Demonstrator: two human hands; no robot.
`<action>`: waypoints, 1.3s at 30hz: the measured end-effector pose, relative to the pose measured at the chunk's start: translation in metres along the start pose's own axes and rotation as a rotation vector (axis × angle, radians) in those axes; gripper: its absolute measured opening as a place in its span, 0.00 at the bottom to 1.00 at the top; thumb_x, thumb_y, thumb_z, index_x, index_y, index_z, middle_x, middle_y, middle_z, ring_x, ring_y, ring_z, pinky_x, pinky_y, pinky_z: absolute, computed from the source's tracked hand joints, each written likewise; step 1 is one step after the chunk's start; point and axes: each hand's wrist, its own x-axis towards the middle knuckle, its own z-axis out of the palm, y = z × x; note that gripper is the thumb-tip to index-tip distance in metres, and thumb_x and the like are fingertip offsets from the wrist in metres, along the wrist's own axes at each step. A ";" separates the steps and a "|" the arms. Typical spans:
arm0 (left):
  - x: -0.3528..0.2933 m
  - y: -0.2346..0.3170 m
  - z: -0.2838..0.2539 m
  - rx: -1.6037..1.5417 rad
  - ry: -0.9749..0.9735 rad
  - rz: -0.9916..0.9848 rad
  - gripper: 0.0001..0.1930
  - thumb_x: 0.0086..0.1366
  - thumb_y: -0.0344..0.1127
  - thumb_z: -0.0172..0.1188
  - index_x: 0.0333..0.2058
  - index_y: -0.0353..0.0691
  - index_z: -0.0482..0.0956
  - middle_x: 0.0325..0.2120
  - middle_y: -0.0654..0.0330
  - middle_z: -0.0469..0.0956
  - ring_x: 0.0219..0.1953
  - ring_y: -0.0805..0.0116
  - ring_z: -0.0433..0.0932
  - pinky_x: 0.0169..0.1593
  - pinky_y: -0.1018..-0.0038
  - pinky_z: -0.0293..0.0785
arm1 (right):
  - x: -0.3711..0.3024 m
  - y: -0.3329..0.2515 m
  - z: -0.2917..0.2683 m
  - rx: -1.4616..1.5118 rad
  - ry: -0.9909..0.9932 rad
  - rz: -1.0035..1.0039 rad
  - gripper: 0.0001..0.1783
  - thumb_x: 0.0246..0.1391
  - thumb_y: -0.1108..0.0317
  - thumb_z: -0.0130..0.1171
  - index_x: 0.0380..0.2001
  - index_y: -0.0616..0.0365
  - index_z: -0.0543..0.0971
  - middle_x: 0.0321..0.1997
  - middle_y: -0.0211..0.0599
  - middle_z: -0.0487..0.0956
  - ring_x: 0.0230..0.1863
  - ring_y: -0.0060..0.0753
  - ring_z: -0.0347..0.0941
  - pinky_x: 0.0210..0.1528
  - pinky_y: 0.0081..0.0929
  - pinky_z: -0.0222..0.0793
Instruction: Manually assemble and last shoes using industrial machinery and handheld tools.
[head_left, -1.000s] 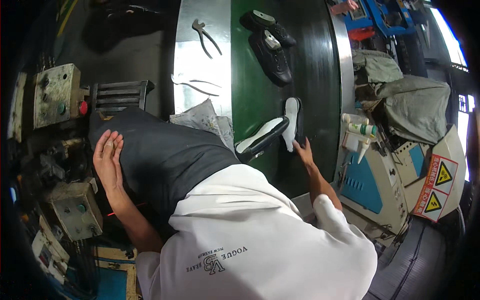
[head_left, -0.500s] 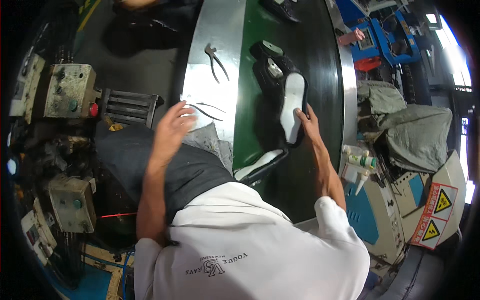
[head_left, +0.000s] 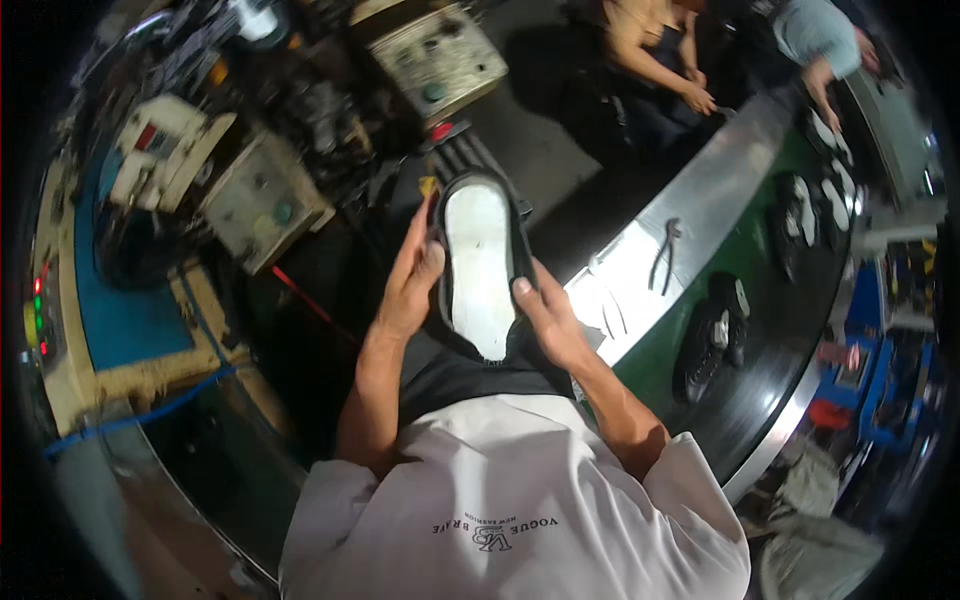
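Observation:
Up in front of me, between both hands, is a black shoe upper (head_left: 477, 262) with its white sole-side board turned toward me. My left hand (head_left: 410, 285) is closed on its left edge, thumb along the rim. On the opposite edge, my right hand (head_left: 548, 312) grips it, the thumb pressing near the white face. Right of my right hand, pincers (head_left: 665, 258) lie on the metal strip (head_left: 715, 170). A thin dark forked tool (head_left: 613, 312) rests nearer to me on a bright patch of that strip.
On the green and black belt (head_left: 765, 360) stand dark shoes (head_left: 708, 345), with several more farther along. Two people work across the strip; one person's hand (head_left: 700, 98) is near its edge. Worn machine boxes (head_left: 265, 195) and a blue-topped bench (head_left: 125, 300) are to my left.
The shoe upper has come off the belt side to in front of me. My left hand, empty before, now grips it along with my right. The view has turned left.

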 end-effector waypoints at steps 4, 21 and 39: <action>-0.017 0.036 -0.031 0.204 0.098 -0.135 0.37 0.84 0.57 0.52 0.78 0.36 0.63 0.73 0.47 0.70 0.74 0.57 0.68 0.77 0.64 0.59 | 0.013 -0.015 0.041 -0.037 -0.180 -0.039 0.42 0.77 0.54 0.59 0.82 0.65 0.58 0.82 0.58 0.65 0.82 0.47 0.62 0.83 0.38 0.53; -0.011 0.025 -0.043 0.402 0.154 -0.011 0.30 0.83 0.48 0.53 0.73 0.34 0.71 0.66 0.46 0.76 0.67 0.53 0.75 0.72 0.60 0.67 | 0.080 -0.039 0.065 -0.181 -0.092 -0.288 0.43 0.69 0.57 0.71 0.79 0.59 0.66 0.75 0.53 0.74 0.75 0.42 0.69 0.78 0.38 0.61; 0.003 0.004 -0.035 0.603 0.329 0.204 0.22 0.80 0.42 0.58 0.63 0.37 0.83 0.58 0.45 0.79 0.59 0.50 0.79 0.65 0.60 0.74 | 0.105 -0.037 0.081 -0.237 0.087 -0.445 0.31 0.65 0.64 0.72 0.69 0.58 0.79 0.69 0.45 0.81 0.69 0.46 0.73 0.74 0.39 0.65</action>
